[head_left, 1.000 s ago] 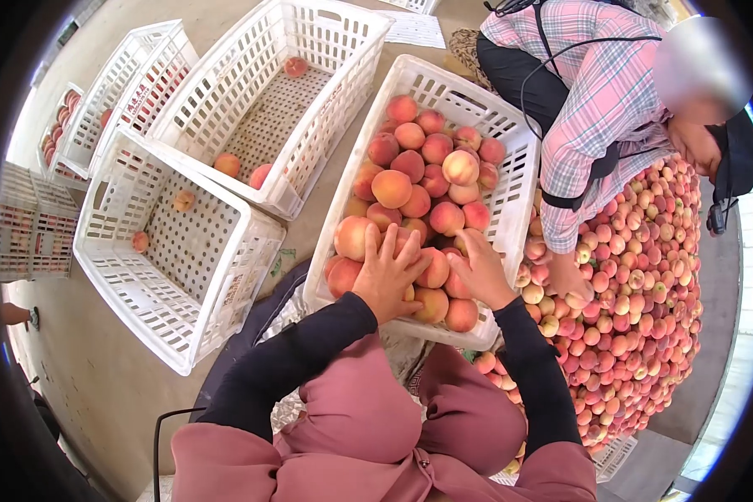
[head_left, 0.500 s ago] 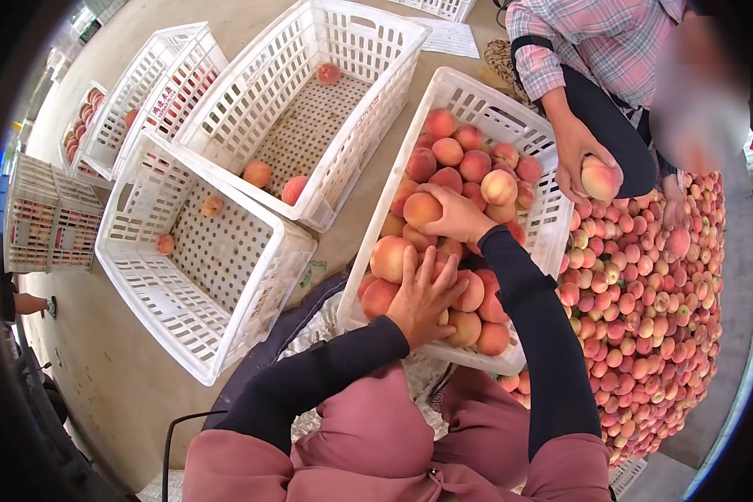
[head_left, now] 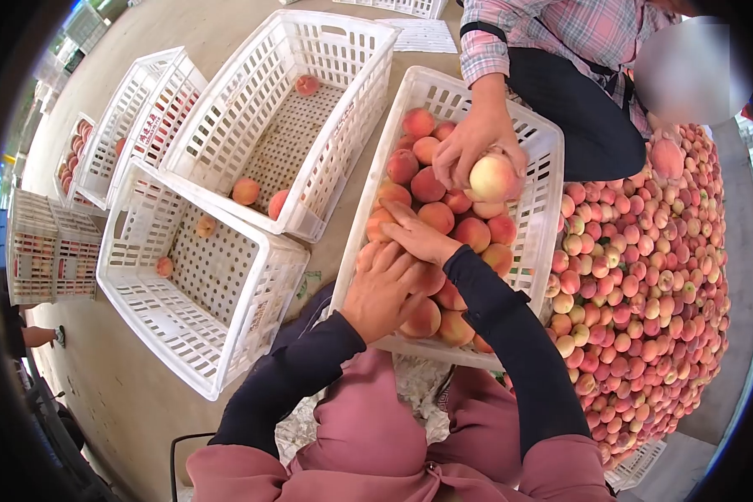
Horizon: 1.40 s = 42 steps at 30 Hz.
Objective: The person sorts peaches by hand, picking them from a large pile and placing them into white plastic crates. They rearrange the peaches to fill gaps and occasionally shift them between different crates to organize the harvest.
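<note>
Both bare hands are over the peaches (head_left: 429, 186) in the white crate (head_left: 541, 201) at the person's knees. The left hand (head_left: 382, 289) lies palm down on the near-left fruit, its grip loose with the fingers slightly spread; whether it has hold of any cannot be told. Just beyond it, touching or nearly so, the right hand (head_left: 422, 235) reaches left with its grip partly open, fingers and thumb at an orange peach (head_left: 377, 224); how firmly it holds this is unclear. A co-worker's hand (head_left: 479, 144) grasps a pale peach (head_left: 493, 178) above the crate's far part. To the right is a large heap (head_left: 636, 301) of peaches. On the floor (head_left: 134, 360) to the left, a long crate (head_left: 340, 144) holds three peaches and a short crate (head_left: 258, 305) two.
</note>
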Each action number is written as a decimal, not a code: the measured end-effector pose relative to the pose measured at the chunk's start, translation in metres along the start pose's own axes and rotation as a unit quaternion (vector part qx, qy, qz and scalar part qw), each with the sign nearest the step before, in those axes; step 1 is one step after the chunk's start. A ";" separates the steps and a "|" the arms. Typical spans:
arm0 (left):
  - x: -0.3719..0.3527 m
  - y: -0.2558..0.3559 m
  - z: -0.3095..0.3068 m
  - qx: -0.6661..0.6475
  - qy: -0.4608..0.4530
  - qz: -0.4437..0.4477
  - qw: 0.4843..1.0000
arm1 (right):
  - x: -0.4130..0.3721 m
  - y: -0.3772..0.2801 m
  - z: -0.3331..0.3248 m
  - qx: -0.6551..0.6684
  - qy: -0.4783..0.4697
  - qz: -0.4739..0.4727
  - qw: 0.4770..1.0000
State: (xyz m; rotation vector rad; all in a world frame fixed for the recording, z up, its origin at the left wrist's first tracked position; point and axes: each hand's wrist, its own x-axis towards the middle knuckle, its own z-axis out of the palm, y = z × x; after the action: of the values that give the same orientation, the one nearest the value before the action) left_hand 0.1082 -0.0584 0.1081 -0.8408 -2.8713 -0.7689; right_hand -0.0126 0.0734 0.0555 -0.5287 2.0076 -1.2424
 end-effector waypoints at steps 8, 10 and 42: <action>0.014 -0.028 0.022 0.184 -0.029 -0.053 0.981 | -0.014 -0.001 -0.010 -0.065 0.038 -0.008 0.997; 0.010 -0.028 0.022 0.161 -0.019 -0.047 0.986 | -0.045 -0.017 -0.027 -0.059 0.062 -0.001 0.996; 0.006 -0.029 0.028 0.152 0.035 -0.020 0.987 | -0.043 0.043 -0.018 0.107 0.201 0.045 0.973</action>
State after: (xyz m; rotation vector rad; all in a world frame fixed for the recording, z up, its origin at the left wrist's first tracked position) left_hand 0.0906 -0.0636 0.0719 -0.7030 -2.8470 -0.3382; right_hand 0.0039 0.1316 0.0379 -0.0793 2.1553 -1.5830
